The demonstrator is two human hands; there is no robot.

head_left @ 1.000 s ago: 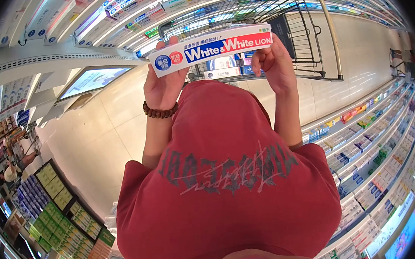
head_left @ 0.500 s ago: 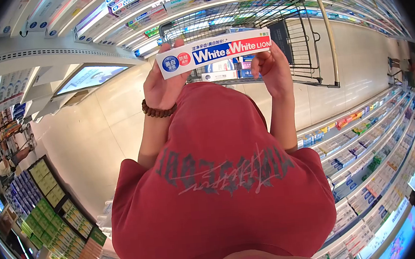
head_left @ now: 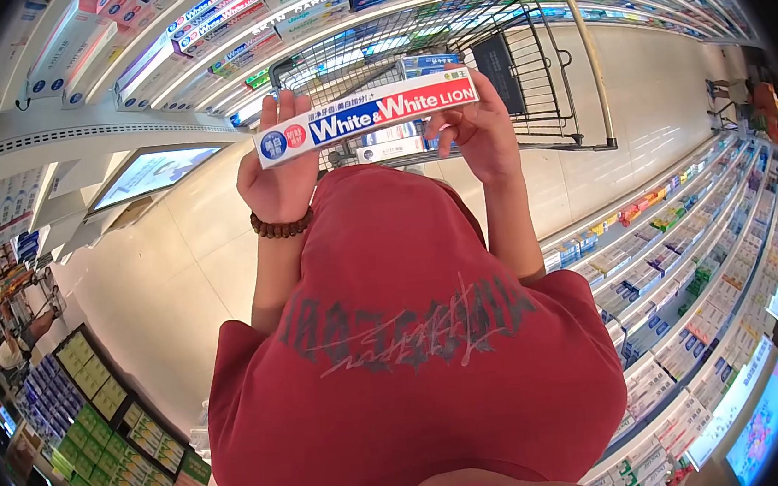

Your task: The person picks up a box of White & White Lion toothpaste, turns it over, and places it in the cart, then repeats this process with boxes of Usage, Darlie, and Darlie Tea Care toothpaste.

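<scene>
A long white, blue and red White & White Lion toothpaste box (head_left: 369, 117) is held up in front of my chest, its printed face toward me and its right end a little higher. My right hand (head_left: 483, 133) pinches that right end between thumb and fingers, the lower fingers curled beneath. Behind the box's left end is my left hand (head_left: 280, 183), palm facing up, with its fingers stretched out and apart above the top edge. The box covers part of this palm. A brown bead bracelet (head_left: 282, 226) circles the left wrist.
Beyond the box stands a wire shopping cart (head_left: 536, 73) with several boxes in it, including a white carton (head_left: 392, 148). Shelves of boxed goods run along the far side and the right (head_left: 689, 291). A lit screen (head_left: 156, 173) sits at left, above pale floor tiles (head_left: 148, 292).
The toothpaste box and both hands have shifted left in view, and the box tilts slightly more. My left fingers show more fully above its edge. The cart has also shifted left in view.
</scene>
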